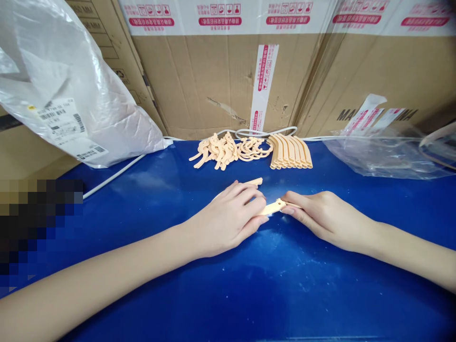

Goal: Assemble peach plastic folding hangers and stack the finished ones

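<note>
My left hand [237, 216] is closed around a flat beige strip [272, 207] with a small hole near its right end. Opposite it, my right hand [322, 216] pinches a thin beige piece [294, 205] that meets the holed end of the strip. How the two are joined I cannot make out. Another beige piece [254, 182] shows just beyond my left fingers; most of it is hidden by the hand. Both hands are just above the blue table.
On the blue table [228, 304] behind my hands lie a heap of curved beige pieces [217, 151], a pile of beige rings [253, 149] and a row of curved beige tubes [291, 151]. Cardboard boxes [199, 76], a white plastic bag [78, 85], clear plastic [384, 154] and a white cable [114, 176] surround them.
</note>
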### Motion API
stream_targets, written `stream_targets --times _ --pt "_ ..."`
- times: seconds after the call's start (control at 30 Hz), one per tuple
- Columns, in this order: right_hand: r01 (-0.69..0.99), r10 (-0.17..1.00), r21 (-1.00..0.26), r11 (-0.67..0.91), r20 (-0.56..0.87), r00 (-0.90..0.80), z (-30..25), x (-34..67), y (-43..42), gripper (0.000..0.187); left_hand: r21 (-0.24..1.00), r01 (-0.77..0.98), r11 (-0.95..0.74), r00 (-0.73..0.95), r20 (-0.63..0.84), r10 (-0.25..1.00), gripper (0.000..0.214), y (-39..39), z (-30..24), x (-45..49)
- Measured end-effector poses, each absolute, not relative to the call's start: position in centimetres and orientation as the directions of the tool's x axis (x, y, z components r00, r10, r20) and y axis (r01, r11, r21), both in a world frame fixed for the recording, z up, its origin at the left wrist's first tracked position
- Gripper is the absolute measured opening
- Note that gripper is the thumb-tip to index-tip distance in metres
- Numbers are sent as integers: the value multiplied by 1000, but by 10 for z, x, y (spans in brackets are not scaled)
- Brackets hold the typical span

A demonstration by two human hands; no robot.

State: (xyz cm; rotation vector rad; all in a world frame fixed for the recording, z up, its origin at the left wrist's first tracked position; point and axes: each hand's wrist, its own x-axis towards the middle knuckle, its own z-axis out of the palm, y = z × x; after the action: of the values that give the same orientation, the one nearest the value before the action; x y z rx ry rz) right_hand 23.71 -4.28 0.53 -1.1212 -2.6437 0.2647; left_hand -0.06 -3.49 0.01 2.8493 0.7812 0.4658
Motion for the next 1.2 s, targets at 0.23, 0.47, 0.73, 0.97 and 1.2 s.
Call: stream_targets --times 0.23,0.47,0.73,0.97,1.2 --pt "631 581 92 770 306 -754 1 241 -40 38 241 454 -858 816 274 508 23 -35 0 -2" --pt "611 514 289 737 348 -784 1 242 -39 36 239 450 -860 822 265 504 23 -34 1 -1" --pt "559 427 398 727 375 -823 3 244 -38 35 237 442 -865 833 251 494 24 -35 0 -1" --pt "522 355 534 666 388 -850 6 248 -37 27 250 421 -872 846 240 477 25 -35 2 -2" --pt "547 390 424 721 404 -827 4 244 -37 34 258 424 -868 841 243 483 23 -33 1 -2"
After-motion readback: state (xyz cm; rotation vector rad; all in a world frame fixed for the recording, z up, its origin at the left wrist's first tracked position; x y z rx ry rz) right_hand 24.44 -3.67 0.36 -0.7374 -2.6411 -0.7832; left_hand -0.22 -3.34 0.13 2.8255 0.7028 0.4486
